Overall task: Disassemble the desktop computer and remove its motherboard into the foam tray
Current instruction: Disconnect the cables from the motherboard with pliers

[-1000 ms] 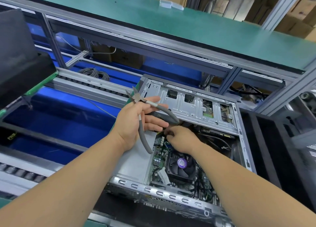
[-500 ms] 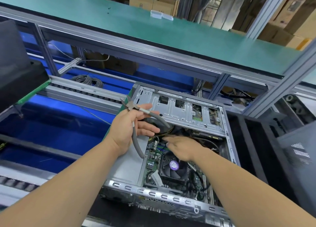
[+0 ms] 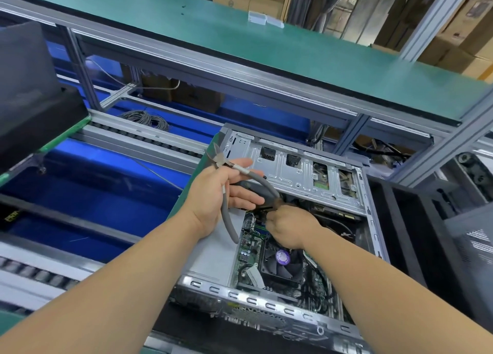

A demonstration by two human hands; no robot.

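The desktop computer case (image 3: pixel 298 183) lies on its side on the bench (image 3: pixel 192 183), side panel off, interior facing up. The motherboard (image 3: pixel 249 249) is seated inside the case, in the lower left portion of the opening. A CPU cooler fan (image 3: pixel 282 260) with a purple hub label sits on the board. The silver drive cage (image 3: pixel 293 172) spans the far part of the case.

Left hand (image 3: pixel 221 193): held above the left edge of the case. Its grip is loose, with the fingers nearly straight; the diagonal cutters (image 3: pixel 232 191) are lodged between thumb and palm. The cutter jaws point up and away from the person. The two grey handles are spread apart; one runs down past the wrist, the other curves right toward the right hand.

Right hand (image 3: pixel 289 227): lowered into the case just beyond the fan, at the near edge of the drive cage. Its grip is narrow, with the fingers curled downward at a dark cable or connector (image 3: pixel 266 209); whether they actually pinch it cannot be told.

A black foam tray (image 3: pixel 416 220) stands just right of the case. A raised green shelf (image 3: pixel 240 39) runs across the far side.
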